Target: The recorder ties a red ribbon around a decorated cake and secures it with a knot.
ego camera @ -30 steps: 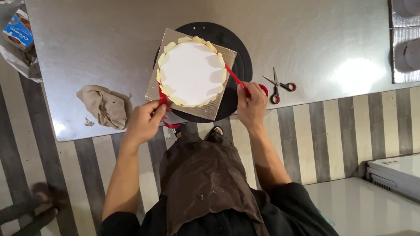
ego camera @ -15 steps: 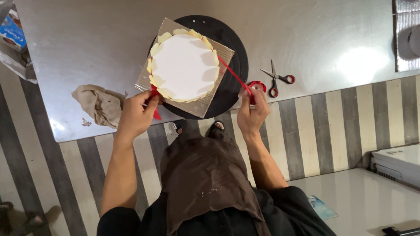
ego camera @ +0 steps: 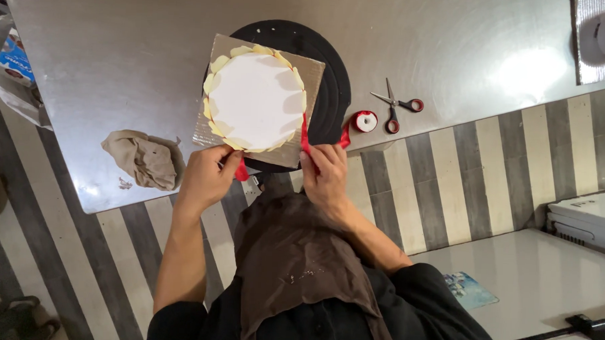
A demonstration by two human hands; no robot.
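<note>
Round white cake, edged with pale yellow petals, on square cardboard board atop black turntable, steel table. Red ribbon along cake's right side, trailing to spool. Left hand: fingers pinched on ribbon end at board's near edge. Right hand: fingers closed on ribbon beside board corner. Red-handled scissors just beyond spool. Crumpled beige cloth at left, well apart.
</note>
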